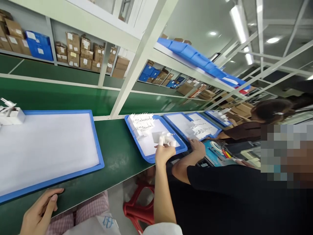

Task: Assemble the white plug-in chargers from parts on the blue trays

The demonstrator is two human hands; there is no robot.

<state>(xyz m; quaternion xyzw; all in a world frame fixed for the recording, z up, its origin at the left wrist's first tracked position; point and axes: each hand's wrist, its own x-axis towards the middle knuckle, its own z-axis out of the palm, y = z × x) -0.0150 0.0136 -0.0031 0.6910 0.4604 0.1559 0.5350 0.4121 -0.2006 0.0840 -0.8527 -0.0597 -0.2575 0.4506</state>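
Observation:
My right hand reaches over a blue tray with a white lining. Its fingers are closed around a small white plastic part with a thin prong pointing right; white covers seem to wrap the fingertips. Rows of similar white parts, thin pins upward, stand at that tray's far left. My left hand rests by the green table's front edge, index finger stretched out, the others loosely bent, holding nothing. Beyond it lies a larger blue tray lined in white, with a white box of parts at its far left corner.
A person in a black sleeve sits close on my right, one hand at the neighbouring tray. Another person works farther along. A red stool stands below the table edge. A pale post rises behind the trays.

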